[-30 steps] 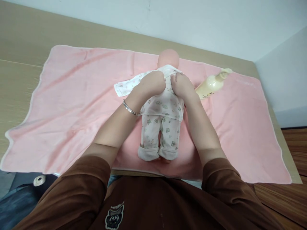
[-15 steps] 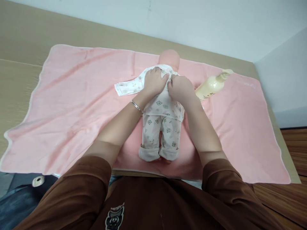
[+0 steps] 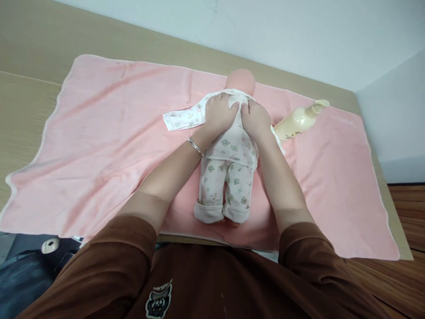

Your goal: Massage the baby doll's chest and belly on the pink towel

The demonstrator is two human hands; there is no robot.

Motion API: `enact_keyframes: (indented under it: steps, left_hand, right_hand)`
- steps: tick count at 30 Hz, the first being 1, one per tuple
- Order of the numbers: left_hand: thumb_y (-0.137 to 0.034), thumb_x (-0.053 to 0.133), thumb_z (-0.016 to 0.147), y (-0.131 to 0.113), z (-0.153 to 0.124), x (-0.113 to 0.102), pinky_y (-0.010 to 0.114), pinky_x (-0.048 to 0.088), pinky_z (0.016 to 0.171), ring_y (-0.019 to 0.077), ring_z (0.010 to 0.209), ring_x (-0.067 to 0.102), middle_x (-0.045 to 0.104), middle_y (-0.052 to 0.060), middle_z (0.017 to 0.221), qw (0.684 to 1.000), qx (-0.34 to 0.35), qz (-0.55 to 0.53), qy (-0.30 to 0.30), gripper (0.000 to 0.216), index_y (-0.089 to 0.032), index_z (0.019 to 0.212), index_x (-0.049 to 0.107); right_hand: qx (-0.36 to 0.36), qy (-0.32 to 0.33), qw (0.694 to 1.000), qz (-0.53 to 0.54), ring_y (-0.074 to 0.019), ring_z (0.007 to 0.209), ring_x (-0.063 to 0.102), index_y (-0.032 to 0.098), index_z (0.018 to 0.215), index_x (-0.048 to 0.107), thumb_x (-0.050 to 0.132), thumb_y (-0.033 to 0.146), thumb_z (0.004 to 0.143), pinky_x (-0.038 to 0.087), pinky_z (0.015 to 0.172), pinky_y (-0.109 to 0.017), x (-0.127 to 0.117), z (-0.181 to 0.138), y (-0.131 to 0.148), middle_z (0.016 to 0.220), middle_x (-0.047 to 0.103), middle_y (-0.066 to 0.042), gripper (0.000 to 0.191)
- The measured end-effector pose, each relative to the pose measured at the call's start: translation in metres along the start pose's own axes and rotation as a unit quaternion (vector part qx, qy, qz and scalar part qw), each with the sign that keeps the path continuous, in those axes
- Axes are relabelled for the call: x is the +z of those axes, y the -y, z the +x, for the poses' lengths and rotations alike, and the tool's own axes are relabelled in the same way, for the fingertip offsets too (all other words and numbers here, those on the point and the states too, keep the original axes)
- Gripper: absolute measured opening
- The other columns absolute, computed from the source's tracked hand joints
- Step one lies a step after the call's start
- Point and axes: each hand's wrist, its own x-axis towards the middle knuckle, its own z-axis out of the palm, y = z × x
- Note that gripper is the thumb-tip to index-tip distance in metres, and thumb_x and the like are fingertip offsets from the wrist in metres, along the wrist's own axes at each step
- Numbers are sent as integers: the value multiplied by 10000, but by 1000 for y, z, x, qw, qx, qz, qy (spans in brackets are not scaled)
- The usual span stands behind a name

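Note:
A baby doll (image 3: 241,80) lies on its back or front, which I cannot tell, in a white printed baby shirt (image 3: 232,144) and matching trousers (image 3: 212,181) with turned-up cuffs. My left hand (image 3: 222,114) is on the shirt's upper part at the left shoulder, fingers bent over the fabric and thumb toward the middle. Opposite it, my right hand (image 3: 255,118) holds the cloth near the neck with curled fingers. The fingertips are partly hidden. One long sleeve (image 3: 184,119) stretches out flat to the left. On the right, part of the other sleeve (image 3: 278,141) shows beside my wrist.
A pink blanket (image 3: 109,133) with a white edge covers much of the wooden table (image 3: 26,57). A pale yellow pump bottle (image 3: 297,123) lies to the doll's right. A wall (image 3: 282,40) stands behind. Dark bags (image 3: 26,274) sit at lower left.
My right hand has shifted from a pinch at the middle of the neckline to the right shoulder. My left hand stays at the left shoulder. The view has moved slightly.

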Motion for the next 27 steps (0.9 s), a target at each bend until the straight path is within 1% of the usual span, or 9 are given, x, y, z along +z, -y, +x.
enact_keyframes:
  steps: [4, 7, 10, 14, 19, 21, 24, 27]
  left_hand:
    - [-424, 428, 1103, -4, -2, -4, 516, 370, 1388, 343, 1556, 565, 650, 189, 1626, 1000, -6, -1, 8, 538, -138, 1504, 644]
    - [-418, 430, 1100, -4, -1, -4, 517, 361, 1395, 352, 1563, 557, 640, 201, 1634, 1000, -4, -5, 9, 552, -113, 1510, 638]
    - [-416, 443, 1093, -1, 0, -1, 529, 365, 1394, 362, 1555, 561, 646, 209, 1627, 1000, -1, -10, 2, 556, -103, 1508, 640]
    - [-431, 475, 1087, -1, 1, 1, 511, 363, 1402, 347, 1557, 567, 662, 166, 1623, 1000, -5, -21, -11, 524, -162, 1499, 658]
    - [-429, 465, 1092, -1, 2, 2, 510, 363, 1403, 365, 1569, 556, 646, 207, 1625, 1000, -12, -6, -4, 549, -113, 1501, 649]
    - [-449, 460, 1101, 0, 2, 2, 508, 354, 1407, 359, 1578, 545, 638, 196, 1636, 1000, -6, -3, -2, 546, -136, 1511, 638]
    - [-484, 436, 1124, -1, -3, -2, 529, 305, 1426, 367, 1633, 483, 592, 192, 1680, 1000, 8, 7, 17, 557, -165, 1549, 600]
    - [-424, 394, 1131, -7, -13, -12, 599, 287, 1418, 430, 1641, 457, 572, 259, 1668, 998, 33, 43, 45, 562, -94, 1544, 585]
  right_hand:
    - [4, -14, 1000, 2, -405, 1335, 686, 158, 1324, 699, 229, 527, 1152, 523, 1168, -614, 4, 0, -1, 1427, 741, -235, 623]
    - [3, -25, 1000, 7, -402, 1324, 690, 162, 1311, 708, 231, 544, 1149, 528, 1163, -615, 7, 1, -3, 1406, 751, -231, 632]
    - [1, -30, 1000, 8, -402, 1324, 691, 153, 1307, 708, 237, 540, 1149, 530, 1161, -616, 8, 1, -4, 1401, 753, -234, 631]
    - [5, -23, 1000, 6, -399, 1342, 690, 152, 1319, 699, 240, 526, 1156, 522, 1179, -614, 6, 0, -2, 1418, 745, -233, 614]
    - [7, -19, 1000, 5, -400, 1357, 690, 155, 1332, 693, 251, 488, 1157, 521, 1188, -615, 5, 0, 0, 1447, 740, -230, 581]
    - [7, -18, 1000, 2, -398, 1364, 689, 150, 1342, 691, 252, 471, 1157, 520, 1190, -611, 4, -1, 1, 1464, 733, -232, 574]
    - [7, -12, 1000, 0, -394, 1362, 691, 146, 1342, 693, 259, 471, 1158, 516, 1196, -593, 2, -1, 2, 1463, 733, -237, 573]
    - [-1, -7, 1000, 1, -394, 1340, 696, 140, 1336, 705, 254, 484, 1156, 518, 1188, -584, 1, 0, -1, 1442, 743, -242, 595]
